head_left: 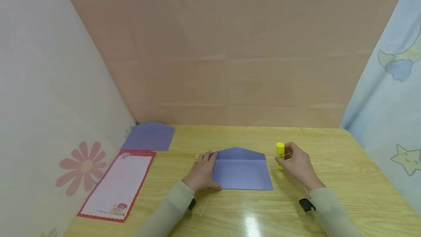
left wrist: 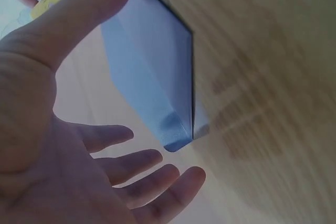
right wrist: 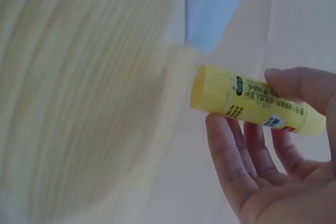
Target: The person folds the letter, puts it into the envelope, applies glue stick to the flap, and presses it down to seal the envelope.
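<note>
A purple envelope point(head_left: 242, 174) lies on the table in front of me, its flap point(head_left: 236, 153) unfolded toward the back. My left hand point(head_left: 204, 173) is at its left side, thumb by the near left corner and fingers beside the flap. In the left wrist view the fingers point(left wrist: 157, 177) are spread and gently bent, with nothing gripped. To the right of the envelope, my right hand point(head_left: 297, 164) holds a yellow glue stick point(head_left: 280, 155) upright between thumb and fingers. The right wrist view shows printed text on the glue stick point(right wrist: 257, 100) and its smooth yellow end.
A second purple envelope point(head_left: 148, 137) lies at the back left of the table. Nearer me is a red-bordered sheet of letter paper point(head_left: 118, 185) with a small drawing. Patterned cloth walls point(head_left: 399, 120) stand at both sides, and a brown panel point(head_left: 230, 65) closes the back.
</note>
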Tool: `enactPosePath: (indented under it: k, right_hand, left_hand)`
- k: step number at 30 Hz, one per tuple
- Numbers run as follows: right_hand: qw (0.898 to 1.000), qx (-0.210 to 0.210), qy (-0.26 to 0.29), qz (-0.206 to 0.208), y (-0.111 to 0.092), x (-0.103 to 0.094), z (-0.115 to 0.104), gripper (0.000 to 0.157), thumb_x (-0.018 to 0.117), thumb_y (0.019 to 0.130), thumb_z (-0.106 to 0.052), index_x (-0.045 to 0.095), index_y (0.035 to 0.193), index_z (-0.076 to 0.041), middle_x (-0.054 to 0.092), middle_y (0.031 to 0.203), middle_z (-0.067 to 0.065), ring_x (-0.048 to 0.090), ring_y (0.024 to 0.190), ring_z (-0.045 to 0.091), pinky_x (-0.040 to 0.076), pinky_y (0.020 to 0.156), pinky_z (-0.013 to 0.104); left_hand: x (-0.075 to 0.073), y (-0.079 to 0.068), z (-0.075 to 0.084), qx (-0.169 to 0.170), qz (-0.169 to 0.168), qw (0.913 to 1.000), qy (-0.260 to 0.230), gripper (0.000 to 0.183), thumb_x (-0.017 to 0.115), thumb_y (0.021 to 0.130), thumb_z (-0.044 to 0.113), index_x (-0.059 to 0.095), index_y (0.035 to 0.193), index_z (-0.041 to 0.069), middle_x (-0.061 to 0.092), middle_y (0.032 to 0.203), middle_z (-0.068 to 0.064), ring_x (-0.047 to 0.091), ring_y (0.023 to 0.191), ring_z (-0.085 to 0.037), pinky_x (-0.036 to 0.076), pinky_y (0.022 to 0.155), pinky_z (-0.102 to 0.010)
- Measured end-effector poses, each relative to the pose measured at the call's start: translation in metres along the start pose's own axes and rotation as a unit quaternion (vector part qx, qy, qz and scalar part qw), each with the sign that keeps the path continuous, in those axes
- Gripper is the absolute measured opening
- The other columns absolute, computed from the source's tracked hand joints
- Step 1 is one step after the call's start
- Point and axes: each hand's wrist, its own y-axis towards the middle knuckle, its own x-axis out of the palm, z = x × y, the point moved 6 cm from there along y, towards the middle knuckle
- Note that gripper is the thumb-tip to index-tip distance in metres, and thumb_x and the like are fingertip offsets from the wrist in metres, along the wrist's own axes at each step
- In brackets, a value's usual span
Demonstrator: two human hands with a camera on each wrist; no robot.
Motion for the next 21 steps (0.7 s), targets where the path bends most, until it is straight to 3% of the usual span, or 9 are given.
enactPosePath:
  k: [6,15,18,21]
  right_hand:
    - [1.0,0.021,-0.009,0.012,0.002,-0.01,0.018,0.047,0.074,0.089,-0.023,0.05,0.118,0.005,0.061,0.104,0.021,0.061,0.09,0.032,0.052,0.073,0.042]
    - [1.0,0.026,-0.013,0.002,0.001,-0.01,0.026,0.046,0.073,0.089,-0.023,0.049,0.114,0.007,0.06,0.099,0.022,0.06,0.086,0.032,0.052,0.07,0.042]
    - [0.999,0.04,-0.017,-0.013,0.0,-0.009,0.027,0.048,0.072,0.09,-0.024,0.047,0.115,0.009,0.061,0.103,0.026,0.062,0.089,0.036,0.053,0.072,0.044]
    - [0.994,0.086,-0.045,-0.059,-0.004,-0.011,0.027,0.052,0.07,0.09,-0.03,0.047,0.115,0.01,0.062,0.1,0.025,0.062,0.084,0.033,0.051,0.067,0.043]
  left_hand:
    - [-0.002,0.002,-0.002,0.002,-0.007,0.9999,0.011,0.126,0.095,0.058,0.051,0.031,0.155,0.002,0.036,0.155,-0.02,0.036,0.139,-0.041,0.04,0.107,-0.058]
    - [-0.006,-0.001,0.0,0.003,-0.002,1.0,0.002,0.122,0.096,0.058,0.046,0.033,0.154,0.005,0.042,0.144,-0.016,0.04,0.133,-0.035,0.041,0.104,-0.056]
    - [-0.006,-0.002,0.002,0.005,0.0,1.0,0.001,0.119,0.097,0.059,0.043,0.035,0.154,0.006,0.045,0.138,-0.015,0.044,0.125,-0.031,0.043,0.101,-0.054]
    - [-0.005,-0.004,0.005,0.008,0.0,1.0,0.005,0.113,0.096,0.061,0.041,0.04,0.152,0.007,0.046,0.13,-0.012,0.046,0.118,-0.027,0.045,0.096,-0.049]
